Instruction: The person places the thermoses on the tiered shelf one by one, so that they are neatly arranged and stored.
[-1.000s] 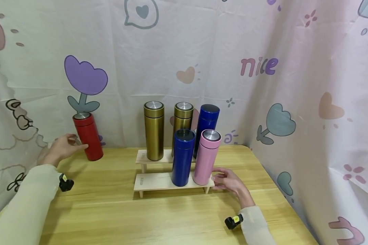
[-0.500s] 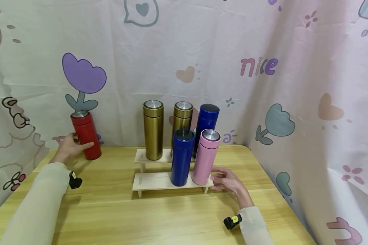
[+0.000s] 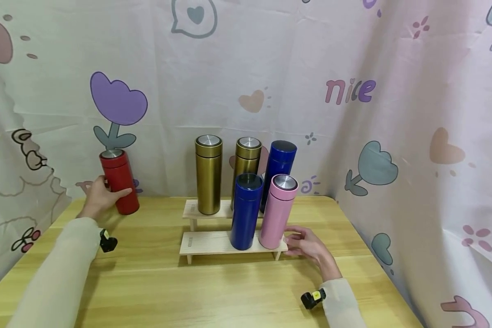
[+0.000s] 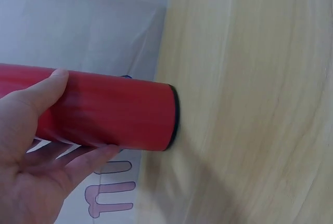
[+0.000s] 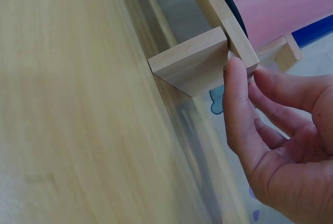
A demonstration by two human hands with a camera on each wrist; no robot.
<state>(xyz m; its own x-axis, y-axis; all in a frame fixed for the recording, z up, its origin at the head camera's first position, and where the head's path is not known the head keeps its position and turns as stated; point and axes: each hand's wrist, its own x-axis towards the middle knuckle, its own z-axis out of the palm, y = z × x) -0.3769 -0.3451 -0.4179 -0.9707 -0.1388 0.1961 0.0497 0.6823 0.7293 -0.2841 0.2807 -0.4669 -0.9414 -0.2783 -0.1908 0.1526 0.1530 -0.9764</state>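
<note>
At the far left of the table, a red thermos flask [image 3: 120, 184] stands upright. My left hand [image 3: 101, 197] grips its lower half, with the thumb across the front and the fingers around the other side. In the left wrist view the flask's dark base [image 4: 175, 117] meets the wood. A pale wooden two-tier stand [image 3: 205, 243] occupies the middle. My right hand [image 3: 309, 246] pinches the right end of its lower board [image 5: 242, 44] between thumb and fingertips. Close to those fingers, a pink flask [image 3: 276, 216] stands on that board beside a blue flask [image 3: 245, 218].
Two gold flasks [image 3: 208, 182] and another blue flask [image 3: 279, 164] stand on the stand's upper tier. A printed curtain [image 3: 188, 91] hangs behind the wooden table [image 3: 180, 291] and along both sides.
My left hand has moved right onto the red flask, and its thumb now lies across the front. My right hand stays at the stand's end. The head view shifts slightly.
</note>
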